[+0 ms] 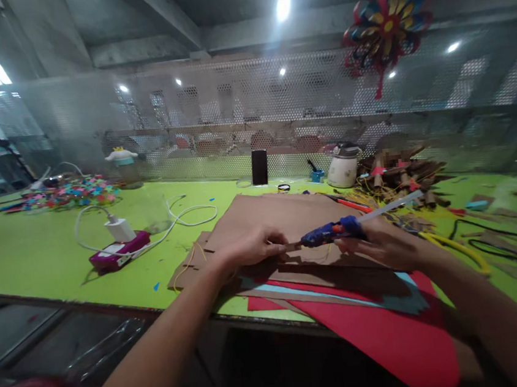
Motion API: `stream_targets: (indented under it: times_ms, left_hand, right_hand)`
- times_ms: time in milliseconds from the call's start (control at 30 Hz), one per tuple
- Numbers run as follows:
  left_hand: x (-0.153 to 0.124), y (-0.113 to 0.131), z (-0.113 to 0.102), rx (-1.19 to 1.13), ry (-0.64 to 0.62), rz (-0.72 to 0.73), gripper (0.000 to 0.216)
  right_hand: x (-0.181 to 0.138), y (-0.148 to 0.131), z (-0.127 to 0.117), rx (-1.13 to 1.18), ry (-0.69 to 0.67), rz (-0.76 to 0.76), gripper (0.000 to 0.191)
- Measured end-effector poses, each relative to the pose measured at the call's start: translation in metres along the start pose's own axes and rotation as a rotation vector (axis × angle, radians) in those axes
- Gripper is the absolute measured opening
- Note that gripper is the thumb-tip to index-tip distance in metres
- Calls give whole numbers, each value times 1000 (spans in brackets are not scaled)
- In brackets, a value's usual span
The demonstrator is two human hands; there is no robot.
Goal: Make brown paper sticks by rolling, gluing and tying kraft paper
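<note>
My right hand (386, 243) is closed around a blue hot glue gun (330, 233), its nozzle aimed left. A translucent glue stick (398, 202) sticks out of the gun's back end. Close to the nozzle, my left hand (260, 246) pinches a small brown strip (293, 247), seemingly of cardboard; whether the nozzle touches it I cannot tell. Beneath both hands lie large brown cardboard sheets (247, 216). Red paper (394, 342) and light blue paper (406, 301) stick out below them, the red hanging over the table's front edge.
On the green table (47, 252), a purple power strip (119, 252) with a white charger (120, 230) and cable stands left. A phone (259, 167) leans upright at the back, near a white kettle-like pot (343, 167). Brown scraps (404, 172) and a yellow cord (463, 249) lie right.
</note>
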State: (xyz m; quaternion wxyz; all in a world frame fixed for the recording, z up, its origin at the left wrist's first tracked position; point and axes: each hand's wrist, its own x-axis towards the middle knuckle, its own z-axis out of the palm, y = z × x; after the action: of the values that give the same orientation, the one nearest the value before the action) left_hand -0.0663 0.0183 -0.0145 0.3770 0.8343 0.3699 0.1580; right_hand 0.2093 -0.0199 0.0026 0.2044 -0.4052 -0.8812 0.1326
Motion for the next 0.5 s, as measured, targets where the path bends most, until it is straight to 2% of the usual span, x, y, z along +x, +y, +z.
stream_targets:
  times_ms: [267,500]
  left_hand:
    - [2,-3,-2,-18,-34,13,22]
    - [1,2,-1,-66,-33,-7,22]
  right_hand:
    - [3,-6,3,-88,38,-67,33]
    - [4,1,6,-128,63,-44,34]
